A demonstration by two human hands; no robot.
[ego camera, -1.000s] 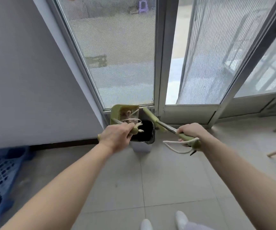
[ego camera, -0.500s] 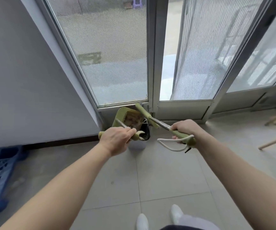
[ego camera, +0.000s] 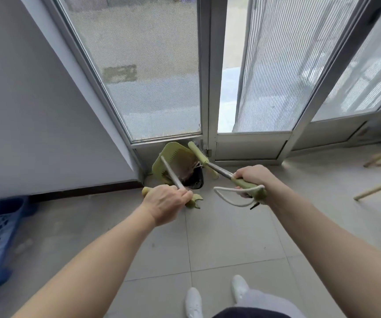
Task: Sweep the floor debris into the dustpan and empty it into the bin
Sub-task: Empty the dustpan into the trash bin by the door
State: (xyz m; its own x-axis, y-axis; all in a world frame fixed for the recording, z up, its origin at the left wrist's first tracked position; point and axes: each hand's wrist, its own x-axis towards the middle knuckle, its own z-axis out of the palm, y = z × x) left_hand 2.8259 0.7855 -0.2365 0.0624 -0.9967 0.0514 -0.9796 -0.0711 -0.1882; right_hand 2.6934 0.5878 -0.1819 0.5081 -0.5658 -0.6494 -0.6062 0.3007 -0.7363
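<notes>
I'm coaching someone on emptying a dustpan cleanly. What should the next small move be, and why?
Probably tip the dustpan steeper with the left hand, since brown debris clings inside it above the bin. The right hand could brush it down with the broom.

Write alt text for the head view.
Left hand tips a green dustpan of debris over a black bin by the door; right hand grips the broom handle beside it.

Green dustpan (ego camera: pixel 175 160) tipped over the black bin (ego camera: pixel 195 181); green-handled broom (ego camera: pixel 210 162) angled beside it.
</notes>
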